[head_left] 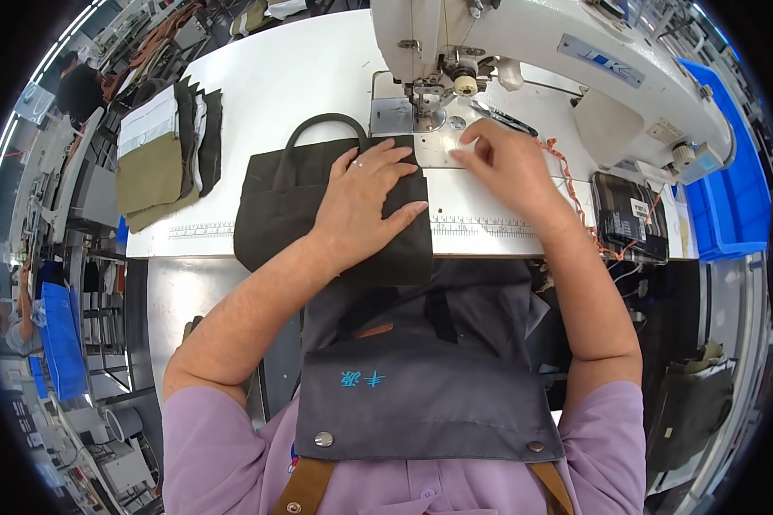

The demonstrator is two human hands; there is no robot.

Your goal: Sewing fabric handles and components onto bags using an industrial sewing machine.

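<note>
A dark olive fabric bag panel (270,210) with a looped handle (322,122) lies at the table's front edge, its lower part hanging over. My left hand (365,193) rests flat on it, fingers spread, near its right side. Right of the panel, my right hand (511,167) hovers over the white table in front of the sewing machine (421,103). Its thumb and fingers are bent together in a pinch; whatever may be between them is too small to make out. The panel's upper right corner lies close to the needle plate (392,116), apart from the presser foot.
Stacked olive, white and black fabric pieces (150,176) sit at the table's left. Dark tweezers or snips (502,116) lie behind my right hand. An orange cord (567,176) runs toward a dark folded cloth (629,219). A blue bin (730,197) stands far right.
</note>
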